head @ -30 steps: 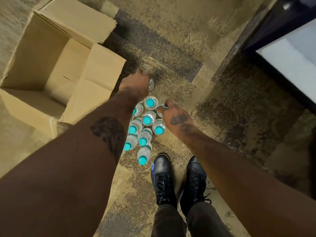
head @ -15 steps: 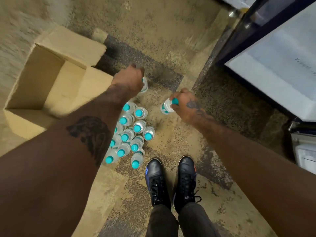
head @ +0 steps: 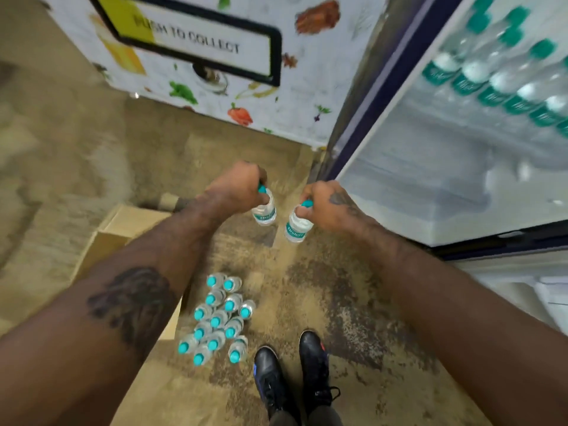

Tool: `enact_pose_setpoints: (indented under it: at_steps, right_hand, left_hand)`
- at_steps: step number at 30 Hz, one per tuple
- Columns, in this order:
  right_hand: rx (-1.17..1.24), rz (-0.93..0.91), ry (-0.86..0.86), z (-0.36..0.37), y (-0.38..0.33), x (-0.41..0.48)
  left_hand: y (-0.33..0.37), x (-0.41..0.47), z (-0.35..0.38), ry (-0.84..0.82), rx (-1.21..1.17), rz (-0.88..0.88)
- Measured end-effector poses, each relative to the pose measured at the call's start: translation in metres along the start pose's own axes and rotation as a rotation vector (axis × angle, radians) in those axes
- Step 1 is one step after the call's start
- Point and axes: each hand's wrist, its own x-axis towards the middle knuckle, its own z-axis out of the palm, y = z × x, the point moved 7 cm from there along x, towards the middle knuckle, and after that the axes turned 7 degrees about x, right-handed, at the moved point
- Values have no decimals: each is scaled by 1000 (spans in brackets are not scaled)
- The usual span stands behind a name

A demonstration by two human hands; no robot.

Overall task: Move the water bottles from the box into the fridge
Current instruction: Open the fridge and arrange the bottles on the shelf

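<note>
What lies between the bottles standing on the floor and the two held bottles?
Only bare floor, seen in the head view, separates the floor bottles from the held bottles in the left hand and right hand.

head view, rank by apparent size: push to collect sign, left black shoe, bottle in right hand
1. black-framed white "push to collect" sign
2. black left shoe
3. clear teal-capped water bottle held by the right hand
</note>
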Motion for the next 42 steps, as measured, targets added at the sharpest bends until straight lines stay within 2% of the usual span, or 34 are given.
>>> enact_pose_setpoints:
  at_steps: [12, 16, 24, 29, 34, 38, 42]
  right_hand:
    - [46, 35, 269, -234, 6, -102]
    - [-1, 60, 376, -312, 30, -128]
    - [171, 160, 590, -431, 103, -148]
    - [223, 81, 746, -478, 133, -148]
    - [218, 4, 901, -497, 150, -137]
    - [214, 44, 977, -504, 159, -116]
    - [215, 68, 988, -504, 168, -88]
  left_hand:
    - [182, -24, -154, 62, 191, 292]
    - [252, -22, -193, 118, 227, 402]
    - [365, 13, -251, 223, 206, 460]
    - [404, 43, -278, 270, 145, 457]
    - [422, 70, -294, 413, 151, 481]
    - [426, 96, -301, 515, 131, 469]
    - [429, 126, -298, 527, 129, 463]
